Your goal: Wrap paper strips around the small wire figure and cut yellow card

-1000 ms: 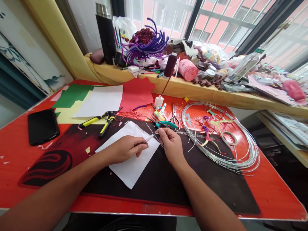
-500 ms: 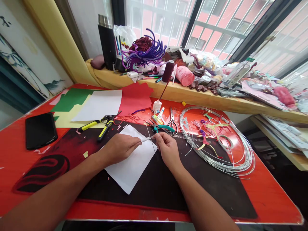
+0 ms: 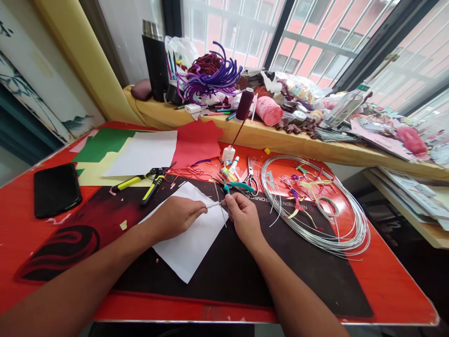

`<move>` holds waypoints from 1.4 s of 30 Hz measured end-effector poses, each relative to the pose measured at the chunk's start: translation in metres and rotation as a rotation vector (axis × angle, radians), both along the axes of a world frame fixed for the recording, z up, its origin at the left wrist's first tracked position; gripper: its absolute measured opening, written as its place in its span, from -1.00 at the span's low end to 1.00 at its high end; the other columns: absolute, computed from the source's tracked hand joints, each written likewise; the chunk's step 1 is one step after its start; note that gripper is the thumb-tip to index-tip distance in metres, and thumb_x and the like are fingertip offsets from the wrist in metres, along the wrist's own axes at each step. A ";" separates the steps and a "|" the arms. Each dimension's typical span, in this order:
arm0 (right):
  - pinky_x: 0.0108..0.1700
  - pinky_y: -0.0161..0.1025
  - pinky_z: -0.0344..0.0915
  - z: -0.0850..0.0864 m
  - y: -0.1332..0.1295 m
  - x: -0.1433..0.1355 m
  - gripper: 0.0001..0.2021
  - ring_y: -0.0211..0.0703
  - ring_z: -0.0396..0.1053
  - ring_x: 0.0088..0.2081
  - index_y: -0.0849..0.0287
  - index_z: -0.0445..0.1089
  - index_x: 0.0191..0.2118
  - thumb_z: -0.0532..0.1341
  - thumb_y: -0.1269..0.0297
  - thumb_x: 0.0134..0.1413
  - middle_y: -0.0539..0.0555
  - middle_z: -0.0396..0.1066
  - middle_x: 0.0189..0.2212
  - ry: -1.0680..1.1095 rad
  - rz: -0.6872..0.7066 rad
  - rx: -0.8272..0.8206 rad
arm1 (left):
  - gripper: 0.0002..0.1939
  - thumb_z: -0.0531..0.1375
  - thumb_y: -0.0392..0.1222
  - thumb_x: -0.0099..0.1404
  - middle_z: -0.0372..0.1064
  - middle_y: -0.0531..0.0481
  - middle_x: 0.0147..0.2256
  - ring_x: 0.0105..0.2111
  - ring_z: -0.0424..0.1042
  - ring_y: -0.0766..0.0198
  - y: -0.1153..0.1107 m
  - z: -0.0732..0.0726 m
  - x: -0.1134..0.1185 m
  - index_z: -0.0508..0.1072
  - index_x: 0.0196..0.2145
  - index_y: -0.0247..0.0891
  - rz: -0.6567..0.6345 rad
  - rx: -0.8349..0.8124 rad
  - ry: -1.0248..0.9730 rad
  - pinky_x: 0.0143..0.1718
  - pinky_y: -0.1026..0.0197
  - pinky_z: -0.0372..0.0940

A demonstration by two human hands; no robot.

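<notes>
My left hand (image 3: pixel 177 216) is closed, pinching the left end of a short white-wrapped wire (image 3: pixel 212 204). At the other end of it, my right hand (image 3: pixel 242 216) is closed with thumb and forefinger on bare twisted wire. A thin grey wire (image 3: pixel 220 206) crosses there, its ends sticking out above and below. Beneath my hands a white paper sheet (image 3: pixel 189 255) lies at an angle on the black mat (image 3: pixel 242 276). Teal-handled pliers (image 3: pixel 242 187) lie just beyond my right fingers. The exact grip points are partly hidden by my fingers.
A coil of silver wire (image 3: pixel 359 234) lies on the right, with colourful scraps inside it. Yellow-and-black pliers (image 3: pixel 151 189) and a phone (image 3: pixel 56 191) are to the left. Scissors (image 3: pixel 250 173), a glue bottle (image 3: pixel 228 153) and coloured paper (image 3: pixel 198 145) lie farther back, before a crowded windowsill.
Both hands stay in nearly the same place, still on the wrapped wire. The thin crossing wire has shifted very slightly, and the whole view has moved a little.
</notes>
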State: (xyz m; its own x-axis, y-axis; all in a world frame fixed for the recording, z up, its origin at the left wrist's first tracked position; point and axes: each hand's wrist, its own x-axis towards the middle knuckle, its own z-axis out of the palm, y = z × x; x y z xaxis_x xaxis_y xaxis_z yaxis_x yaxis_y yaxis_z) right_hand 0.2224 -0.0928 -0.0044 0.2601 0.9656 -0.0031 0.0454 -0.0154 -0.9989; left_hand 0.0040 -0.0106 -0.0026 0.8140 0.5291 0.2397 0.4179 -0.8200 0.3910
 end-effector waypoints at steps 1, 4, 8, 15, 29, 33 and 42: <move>-0.50 -0.23 -0.07 0.000 0.000 0.000 -0.53 -0.24 -0.06 -0.55 0.09 0.42 -0.40 0.30 -0.25 0.23 -0.15 0.03 -0.62 0.009 0.003 0.000 | -0.68 0.08 -0.14 0.58 0.63 -0.03 -0.36 -0.36 0.59 0.14 -0.001 0.000 0.001 0.62 -0.19 -0.20 0.005 -0.073 -0.010 -0.34 0.19 0.21; -0.50 -0.24 -0.07 0.000 0.000 0.000 -0.53 -0.24 -0.04 -0.55 0.09 0.41 -0.40 0.31 -0.24 0.23 -0.15 0.04 -0.62 0.016 0.004 0.000 | -0.67 0.08 -0.10 0.57 0.66 0.01 -0.30 -0.30 0.61 0.17 -0.002 0.003 0.002 0.65 -0.15 -0.16 0.013 -0.269 -0.034 -0.28 0.22 0.25; -0.50 -0.24 -0.07 0.001 0.000 0.001 -0.52 -0.24 -0.04 -0.55 0.08 0.39 -0.41 0.32 -0.25 0.22 -0.15 0.03 -0.62 0.015 0.002 0.008 | -0.68 0.11 -0.08 0.54 0.65 0.04 -0.33 -0.34 0.57 0.22 -0.004 0.008 0.003 0.66 -0.16 -0.16 -0.010 -0.408 -0.039 -0.29 0.25 0.25; -0.52 -0.26 -0.06 0.000 0.000 0.002 -0.51 -0.27 -0.04 -0.56 0.10 0.40 -0.41 0.34 -0.26 0.21 -0.15 0.05 -0.63 0.040 0.011 0.014 | -0.67 0.11 -0.09 0.53 0.59 0.03 -0.42 -0.43 0.49 0.25 -0.006 0.009 0.003 0.66 -0.22 -0.20 -0.003 -0.321 -0.076 -0.34 0.24 0.17; -0.50 -0.25 -0.07 0.001 0.000 0.000 -0.60 -0.25 0.01 -0.55 0.15 0.55 -0.28 0.31 -0.14 0.26 -0.14 0.12 -0.62 -0.004 0.082 -0.021 | -0.57 0.08 0.03 0.54 0.36 0.12 -0.59 -0.54 0.34 0.31 -0.005 0.015 0.005 0.60 -0.33 -0.25 0.169 -0.467 -0.182 -0.37 0.23 0.15; -0.48 -0.25 -0.04 0.002 0.001 0.001 -0.64 -0.24 0.03 -0.54 0.14 0.53 -0.33 0.31 -0.09 0.23 -0.13 0.13 -0.62 -0.082 0.061 -0.004 | -0.56 0.10 0.04 0.54 0.42 0.11 -0.58 -0.52 0.36 0.31 -0.005 0.013 0.004 0.58 -0.38 -0.23 0.186 -0.517 -0.185 -0.34 0.22 0.17; -0.43 -0.25 0.10 0.005 0.002 0.006 -0.67 -0.19 0.15 -0.48 0.15 0.54 -0.36 0.28 -0.01 0.25 -0.05 0.29 -0.54 -0.274 0.005 0.023 | -0.54 0.17 0.13 0.47 0.51 0.06 -0.51 -0.48 0.34 0.26 0.000 0.027 0.000 0.52 -0.47 -0.21 0.117 -0.690 -0.013 -0.36 0.21 0.14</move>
State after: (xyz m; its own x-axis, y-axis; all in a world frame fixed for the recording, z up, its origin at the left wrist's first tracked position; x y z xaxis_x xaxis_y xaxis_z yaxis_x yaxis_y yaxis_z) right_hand 0.2283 -0.0912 0.0011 0.2432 0.9659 0.0883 0.3137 0.0078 -0.9495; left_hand 0.0038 -0.0108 0.0243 0.7414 0.6482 -0.1736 0.4806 -0.3324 0.8115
